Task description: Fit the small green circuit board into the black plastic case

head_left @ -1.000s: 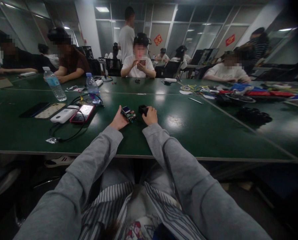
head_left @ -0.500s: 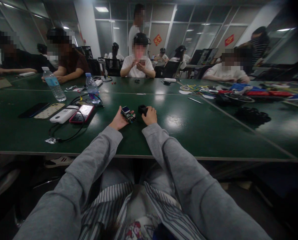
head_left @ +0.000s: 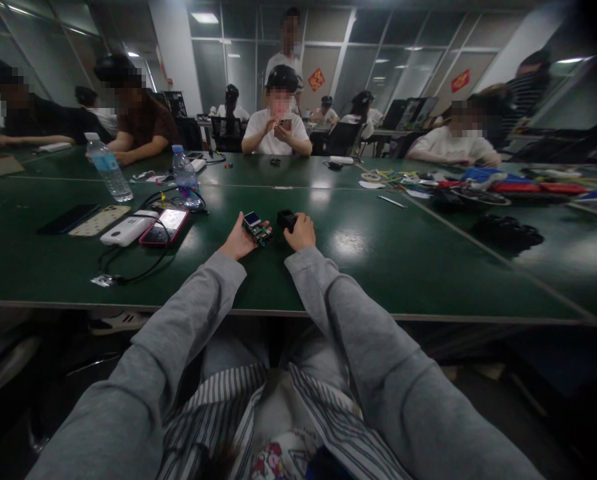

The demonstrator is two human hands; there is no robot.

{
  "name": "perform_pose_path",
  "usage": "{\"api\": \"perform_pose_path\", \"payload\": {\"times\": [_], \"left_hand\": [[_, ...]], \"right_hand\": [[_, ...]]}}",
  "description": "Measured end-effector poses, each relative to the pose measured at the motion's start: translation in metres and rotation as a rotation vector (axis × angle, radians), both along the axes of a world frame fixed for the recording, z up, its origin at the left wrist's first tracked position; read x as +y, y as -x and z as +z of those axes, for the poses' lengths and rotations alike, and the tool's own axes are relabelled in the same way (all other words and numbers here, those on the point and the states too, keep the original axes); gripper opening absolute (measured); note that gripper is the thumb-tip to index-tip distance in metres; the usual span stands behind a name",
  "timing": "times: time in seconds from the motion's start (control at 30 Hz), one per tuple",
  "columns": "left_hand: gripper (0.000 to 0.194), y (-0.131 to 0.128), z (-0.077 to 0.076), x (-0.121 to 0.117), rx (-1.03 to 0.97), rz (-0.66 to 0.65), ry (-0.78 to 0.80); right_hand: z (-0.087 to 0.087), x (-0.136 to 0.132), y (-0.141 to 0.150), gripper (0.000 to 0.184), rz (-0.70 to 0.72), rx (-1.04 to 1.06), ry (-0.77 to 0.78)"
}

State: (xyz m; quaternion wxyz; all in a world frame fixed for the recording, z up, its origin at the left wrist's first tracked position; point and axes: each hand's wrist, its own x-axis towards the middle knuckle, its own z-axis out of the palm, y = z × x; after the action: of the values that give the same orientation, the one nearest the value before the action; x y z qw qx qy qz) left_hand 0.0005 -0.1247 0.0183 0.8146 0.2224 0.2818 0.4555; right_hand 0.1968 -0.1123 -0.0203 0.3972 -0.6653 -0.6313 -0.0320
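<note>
My left hand (head_left: pixel 237 240) is closed around a small green circuit board (head_left: pixel 258 230) that has a little screen on its upper part. The thumb lies along the board's left edge and fingertips show at its right. Just to the right, my right hand (head_left: pixel 303 233) grips a small black box-like case (head_left: pixel 286 219), with its fingers on the case's right side. A narrow gap separates the board from the case. Both hands are low over the green table (head_left: pixel 378 273).
To the left lie a white power bank (head_left: pixel 128 229) with a black cable, a red-edged phone (head_left: pixel 165 228) and a dotted phone case (head_left: pixel 99 221). Two water bottles (head_left: pixel 109 168) stand behind. A pen (head_left: pixel 392 201) and tangled cables (head_left: pixel 403 179) lie at right. Several people sit around.
Both hands hold the board and the case almost unmoved. In the background, a standing person has shifted to the right and turned, behind the seated person across the table.
</note>
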Motion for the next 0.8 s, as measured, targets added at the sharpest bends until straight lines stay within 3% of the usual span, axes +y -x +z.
{"api": "perform_pose_path", "payload": {"times": [0.13, 0.33, 0.43, 0.6, 0.8], "left_hand": [[0.057, 0.0, -0.001, 0.001, -0.002, -0.005, -0.001], [0.06, -0.001, -0.004, 0.003, -0.006, -0.009, -0.012], [0.064, -0.001, -0.005, 0.004, -0.006, -0.019, -0.016], [0.064, 0.0, -0.004, 0.004, 0.037, 0.016, 0.005], [0.067, 0.0, -0.006, 0.006, 0.04, 0.01, -0.004]], "right_hand": [[0.001, 0.001, -0.001, 0.044, 0.033, 0.054, 0.006], [0.017, -0.009, 0.014, 0.045, 0.169, 0.228, -0.241], [0.023, -0.021, 0.03, 0.047, 0.289, 0.261, -0.272], [0.02, -0.031, 0.046, 0.047, 0.489, 0.177, -0.203], [0.007, -0.023, 0.046, 0.052, 0.541, 0.125, -0.086]]}}
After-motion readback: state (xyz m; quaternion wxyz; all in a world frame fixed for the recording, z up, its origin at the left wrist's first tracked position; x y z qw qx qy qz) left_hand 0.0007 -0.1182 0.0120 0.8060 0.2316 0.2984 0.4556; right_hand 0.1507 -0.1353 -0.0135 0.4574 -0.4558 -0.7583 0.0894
